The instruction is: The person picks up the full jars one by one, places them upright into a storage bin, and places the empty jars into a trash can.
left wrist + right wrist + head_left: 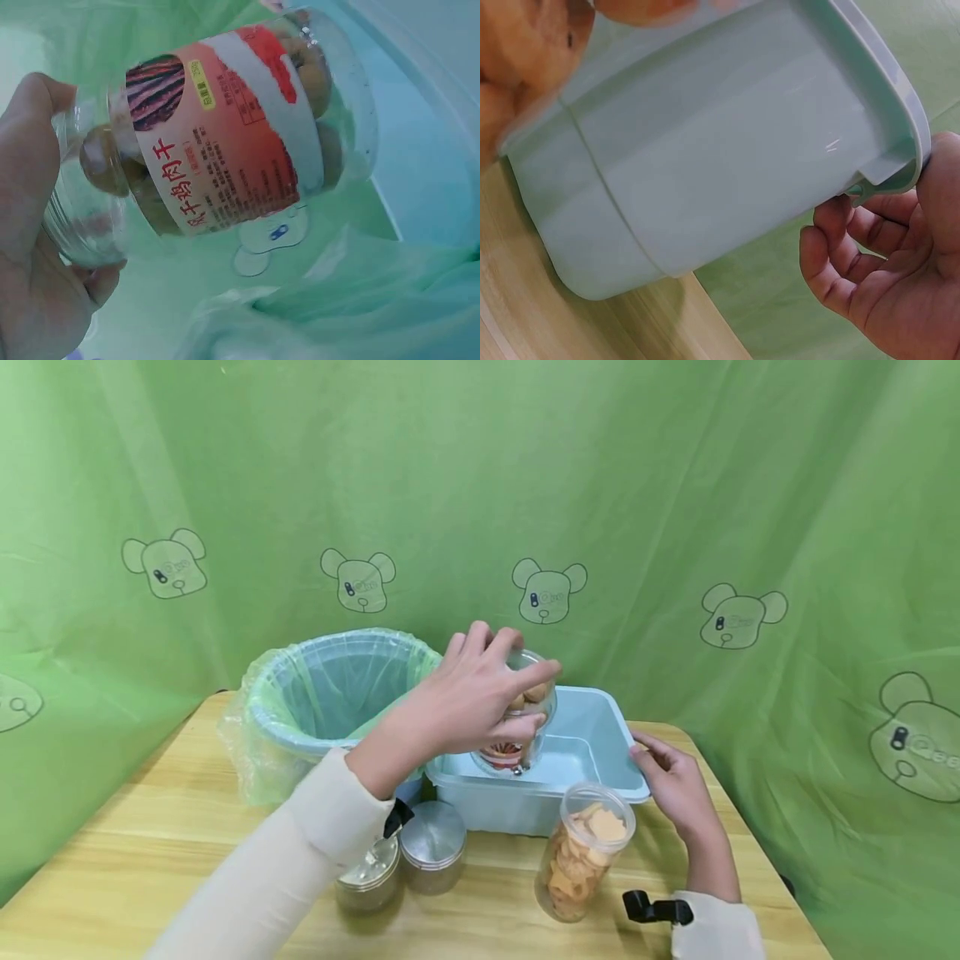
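In the head view my left hand (465,702) grips a clear plastic jar (501,758) from above, over the left part of a light blue plastic basin (491,810). The left wrist view shows the fingers round one end of the jar (232,142), which lies tilted there. It has a red and white printed label (217,150) and round brown pieces inside. With my right hand (675,781) I hold the basin's rim at its right end. In the right wrist view the thumb lies on the rim (911,105), with curled fingers beneath it.
A blue bin (352,693) lined with a thin green bag (258,760) stands left of the basin. In front are two jars with silver tops (432,843) and a clear jar of orange crisps (577,868). Behind the wooden table (480,910) hangs a green curtain (450,485).
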Available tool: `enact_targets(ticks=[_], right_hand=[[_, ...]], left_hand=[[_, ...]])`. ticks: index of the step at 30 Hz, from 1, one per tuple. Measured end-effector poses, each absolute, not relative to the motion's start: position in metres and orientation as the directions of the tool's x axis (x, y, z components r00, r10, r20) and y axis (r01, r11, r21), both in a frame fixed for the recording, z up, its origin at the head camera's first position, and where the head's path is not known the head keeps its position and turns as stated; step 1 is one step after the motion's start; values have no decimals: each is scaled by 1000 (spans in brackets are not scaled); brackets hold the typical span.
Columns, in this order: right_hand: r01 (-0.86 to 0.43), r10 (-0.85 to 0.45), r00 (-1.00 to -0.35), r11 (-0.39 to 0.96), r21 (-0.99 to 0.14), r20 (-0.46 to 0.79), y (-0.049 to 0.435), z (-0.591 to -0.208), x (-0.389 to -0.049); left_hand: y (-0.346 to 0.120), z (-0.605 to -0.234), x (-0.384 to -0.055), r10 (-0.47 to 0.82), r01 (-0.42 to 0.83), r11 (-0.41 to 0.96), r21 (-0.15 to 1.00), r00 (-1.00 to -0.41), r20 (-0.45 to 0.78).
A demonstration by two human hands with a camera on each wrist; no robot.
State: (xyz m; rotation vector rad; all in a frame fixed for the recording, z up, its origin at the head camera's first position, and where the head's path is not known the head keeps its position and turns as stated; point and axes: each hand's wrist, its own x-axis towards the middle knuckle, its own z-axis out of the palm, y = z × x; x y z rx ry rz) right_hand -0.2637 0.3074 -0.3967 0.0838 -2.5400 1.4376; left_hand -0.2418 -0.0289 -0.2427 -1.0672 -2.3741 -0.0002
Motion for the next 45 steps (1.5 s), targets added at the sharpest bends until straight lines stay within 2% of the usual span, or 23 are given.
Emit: enact_targets(ticks=[5,12,30,45], right_hand=[[-158,62,-972,537,-828,225,308,-394,-262],[-154,59,-974,540,-827,220,308,-393,-262],[-152,47,-978,515,-843,205,307,-396,-265],[-143,64,-976,526,-838,207,308,-396,-265]], left_hand=[[-17,-253,-252,632,622,755,-207,-608,480],[-3,-272,-263,576,560,809,-179,-692,436],[4,-318,-286,608,591,792,-153,-742,284],[6,-343,-302,572,572,818,-56,-800,178]])
